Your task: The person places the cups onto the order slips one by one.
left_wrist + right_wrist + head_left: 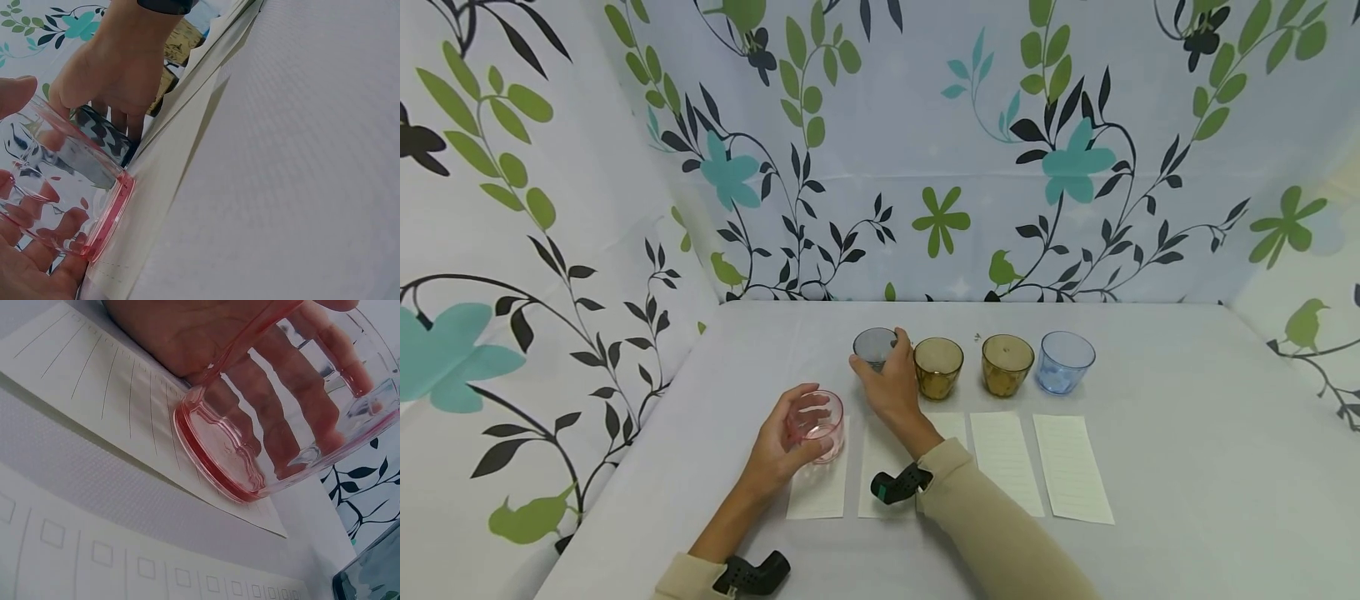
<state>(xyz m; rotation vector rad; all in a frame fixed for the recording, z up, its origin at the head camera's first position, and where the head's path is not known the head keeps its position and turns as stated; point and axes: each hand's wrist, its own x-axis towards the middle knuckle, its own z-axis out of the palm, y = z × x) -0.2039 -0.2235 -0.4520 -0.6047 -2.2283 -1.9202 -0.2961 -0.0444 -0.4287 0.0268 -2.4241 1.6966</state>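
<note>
My left hand (772, 446) holds a clear pink glass cup (824, 427), thumb on one side and fingers round the other. The cup is over the top part of the leftmost paper strip (817, 496); whether its base touches the paper I cannot tell. Farther back, my right hand (891, 385) grips a grey glass cup (872, 342) between thumb and fingers. That cup is partly hidden by the hand in the head view. In the right wrist view the grey cup (374, 569) shows only at the lower right corner.
Two amber glass cups (938, 371) (1007, 368) and a blue glass cup (1064, 364) stand in a row right of my right hand. Several lined paper strips (1073, 471) lie in front of the cups, some partly under my right arm. Patterned cloth (880, 167) hangs behind the table.
</note>
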